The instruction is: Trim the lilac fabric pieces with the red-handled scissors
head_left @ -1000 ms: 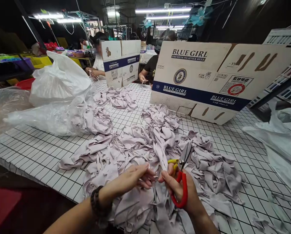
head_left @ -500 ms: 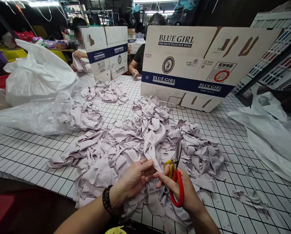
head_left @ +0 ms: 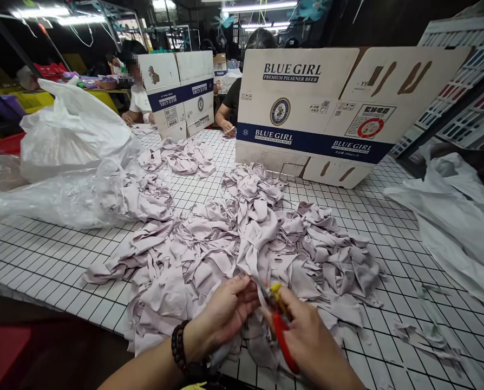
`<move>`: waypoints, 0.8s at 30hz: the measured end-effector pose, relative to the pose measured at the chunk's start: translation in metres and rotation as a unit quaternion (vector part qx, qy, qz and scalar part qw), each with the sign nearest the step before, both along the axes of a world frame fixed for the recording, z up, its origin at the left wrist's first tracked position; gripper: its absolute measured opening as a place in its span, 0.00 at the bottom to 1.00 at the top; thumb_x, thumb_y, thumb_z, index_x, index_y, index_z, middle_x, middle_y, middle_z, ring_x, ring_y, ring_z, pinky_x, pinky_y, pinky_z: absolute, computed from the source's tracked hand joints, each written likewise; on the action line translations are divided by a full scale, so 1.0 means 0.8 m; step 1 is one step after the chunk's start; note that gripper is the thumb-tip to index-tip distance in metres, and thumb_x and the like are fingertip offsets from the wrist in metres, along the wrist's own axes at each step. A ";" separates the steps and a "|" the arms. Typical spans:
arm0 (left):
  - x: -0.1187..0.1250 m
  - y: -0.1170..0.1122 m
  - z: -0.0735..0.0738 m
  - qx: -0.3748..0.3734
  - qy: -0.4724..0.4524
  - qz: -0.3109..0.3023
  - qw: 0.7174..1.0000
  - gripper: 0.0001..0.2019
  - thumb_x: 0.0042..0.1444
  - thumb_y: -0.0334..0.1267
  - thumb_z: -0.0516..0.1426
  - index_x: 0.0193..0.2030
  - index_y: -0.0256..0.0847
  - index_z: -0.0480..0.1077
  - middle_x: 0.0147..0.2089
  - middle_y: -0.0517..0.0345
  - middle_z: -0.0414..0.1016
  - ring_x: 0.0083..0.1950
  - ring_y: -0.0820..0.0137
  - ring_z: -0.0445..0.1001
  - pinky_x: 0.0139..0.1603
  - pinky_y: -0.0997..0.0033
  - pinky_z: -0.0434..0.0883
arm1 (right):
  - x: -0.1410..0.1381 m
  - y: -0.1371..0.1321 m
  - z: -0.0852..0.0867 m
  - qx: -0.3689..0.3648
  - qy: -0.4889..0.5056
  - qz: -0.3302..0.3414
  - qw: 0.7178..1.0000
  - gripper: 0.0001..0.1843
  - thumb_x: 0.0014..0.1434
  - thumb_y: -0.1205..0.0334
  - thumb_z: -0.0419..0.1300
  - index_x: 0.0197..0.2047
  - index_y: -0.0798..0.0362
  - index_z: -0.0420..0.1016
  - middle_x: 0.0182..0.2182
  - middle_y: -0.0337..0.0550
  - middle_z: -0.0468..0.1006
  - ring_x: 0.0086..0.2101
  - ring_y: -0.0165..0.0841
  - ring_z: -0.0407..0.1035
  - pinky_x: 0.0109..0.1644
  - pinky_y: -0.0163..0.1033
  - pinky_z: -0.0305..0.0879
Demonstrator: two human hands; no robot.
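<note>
My left hand (head_left: pixel 229 306), with a dark beaded bracelet at the wrist, pinches a strip of pale lilac fabric (head_left: pixel 253 252) between thumb and fingers. My right hand (head_left: pixel 302 330) grips scissors (head_left: pixel 281 336) with a red handle and a yellow part near the pivot. Their blades point up and left, up against the strip just right of my left fingertips; how far they are spread is blurred. Beneath both hands spreads a large heap of the same lilac fabric pieces (head_left: pixel 164 292).
Printed beer cartons (head_left: pixel 315 92) (head_left: pixel 181 97) stand across the grid-patterned table (head_left: pixel 55 254). White and clear plastic bags (head_left: pixel 75 135) lie at left, another white bag (head_left: pixel 461 216) at right. Fabric scraps (head_left: pixel 424 338) lie at lower right. Co-workers sit behind the cartons.
My right hand has turned the scissors from pointing upright to pointing left, bringing the blades to the fabric strip. My left hand keeps its pinch. A co-worker at back left has lowered some cloth.
</note>
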State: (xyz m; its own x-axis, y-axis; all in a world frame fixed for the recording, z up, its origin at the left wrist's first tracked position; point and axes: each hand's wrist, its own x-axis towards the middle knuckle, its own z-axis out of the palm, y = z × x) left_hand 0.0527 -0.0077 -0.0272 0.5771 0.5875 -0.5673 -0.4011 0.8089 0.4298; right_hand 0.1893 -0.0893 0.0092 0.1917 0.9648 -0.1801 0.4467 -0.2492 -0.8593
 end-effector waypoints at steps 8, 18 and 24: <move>-0.025 0.014 0.013 0.023 0.056 -0.088 0.994 0.14 0.52 0.37 0.63 0.30 0.39 0.58 0.21 0.69 0.61 0.16 0.84 0.56 0.19 0.83 0.54 | 0.014 0.077 -0.049 0.100 0.079 0.042 0.991 0.19 0.52 0.64 0.58 0.49 0.51 0.70 0.30 0.38 0.75 0.31 0.34 0.69 0.37 0.36 0.66; -0.071 0.019 0.033 0.491 0.364 -0.130 0.781 0.11 0.61 0.44 0.56 0.40 0.38 0.70 0.32 0.59 0.70 0.33 0.72 0.67 0.34 0.75 0.61 | 0.029 0.109 0.015 0.078 -0.134 0.204 0.967 0.08 0.49 0.67 0.57 0.25 0.49 0.59 0.18 0.31 0.64 0.21 0.27 0.55 0.24 0.33 0.48; -0.044 0.016 0.078 0.486 0.207 -0.210 0.823 0.18 0.63 0.48 0.52 0.31 0.36 0.72 0.27 0.58 0.74 0.26 0.76 0.63 0.31 0.76 0.60 | 0.029 0.134 0.104 0.088 -0.212 0.292 0.928 0.09 0.49 0.67 0.58 0.24 0.50 0.60 0.19 0.31 0.66 0.21 0.26 0.55 0.23 0.33 0.48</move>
State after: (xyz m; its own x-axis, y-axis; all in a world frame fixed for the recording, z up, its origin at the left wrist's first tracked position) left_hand 0.0173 0.0053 0.0355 0.7206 0.6778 -0.1460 0.1691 0.0325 0.9851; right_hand 0.2124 0.0182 0.0921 -0.3562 0.9337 -0.0370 0.7686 0.2702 -0.5799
